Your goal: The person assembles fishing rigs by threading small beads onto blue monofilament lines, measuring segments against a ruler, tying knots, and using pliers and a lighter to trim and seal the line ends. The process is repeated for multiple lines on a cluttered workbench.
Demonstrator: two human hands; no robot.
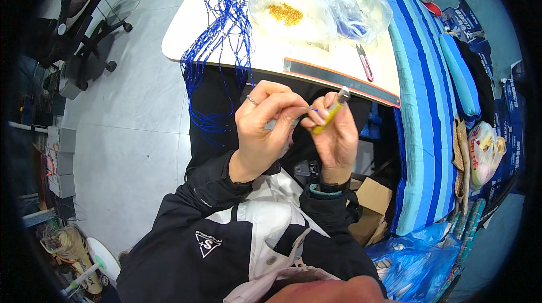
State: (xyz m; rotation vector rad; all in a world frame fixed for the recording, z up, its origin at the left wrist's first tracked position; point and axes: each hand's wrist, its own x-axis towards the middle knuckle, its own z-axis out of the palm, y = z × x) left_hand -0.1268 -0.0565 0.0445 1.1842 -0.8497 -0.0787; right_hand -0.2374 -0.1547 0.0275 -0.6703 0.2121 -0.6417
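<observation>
Above my lap, just off the near edge of the white table [175, 40], my two hands are close together. A yellow lighter [329, 118] with a metal top is gripped in my right hand [340, 144], its top end pointing up and away. My left hand [265, 118], with a ring on one finger, is closed in a pinch on a thin blue cord [314, 110]. The cord's short visible piece reaches toward the right fingers. No flame shows at the lighter. A large bundle of blue cords [217, 43] hangs over the table edge beyond my left hand.
On the table lie a clear plastic bag with gold beads [285, 14], another clear bag [361, 12] with blue contents, small scissors [365, 63] and a long dark ruler [341, 81]. Blue striped fabric [426, 105] runs along the right. An office chair [84, 32] stands at left.
</observation>
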